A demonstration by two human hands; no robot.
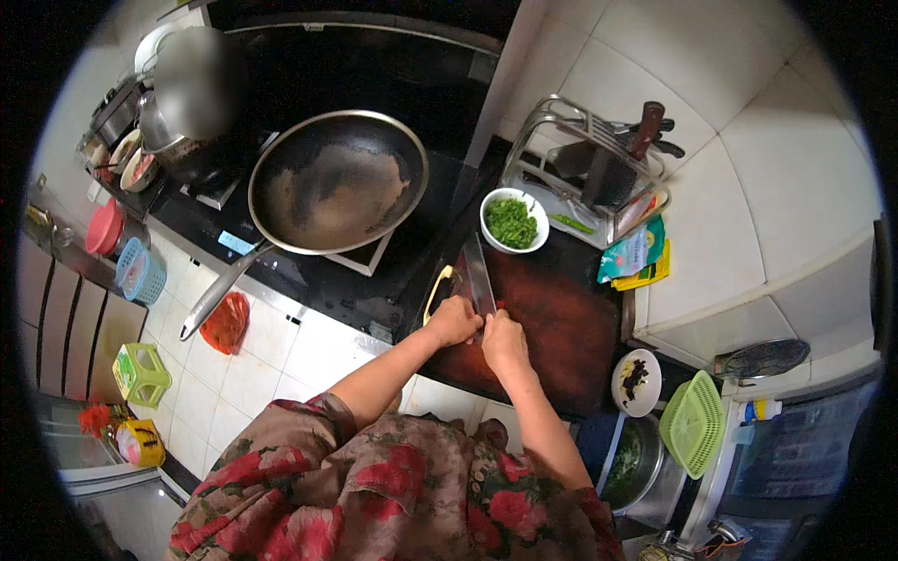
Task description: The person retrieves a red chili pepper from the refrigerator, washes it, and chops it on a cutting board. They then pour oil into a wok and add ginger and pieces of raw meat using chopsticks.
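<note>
A cleaver point(479, 275) with a broad metal blade stands over the left part of a dark red-brown cutting board point(561, 329). My right hand point(506, 341) grips it at the near end of the blade. Close beside it, my left hand point(456, 320) has bent fingers near the blade; what lies under them is hidden. A small red piece point(500, 305) shows just beyond my right hand. The board's yellow handle point(436, 293) curves out at its left edge. Past the board stands a white bowl point(484, 219) of chopped greens point(511, 223).
A large wok point(337, 182) sits on the stove at left, its handle point(221, 294) reaching over the counter edge. Behind the board stands a metal knife rack point(596, 168). A bowl point(621, 393), a green basket point(694, 424) and a metal basin point(649, 484) are at right.
</note>
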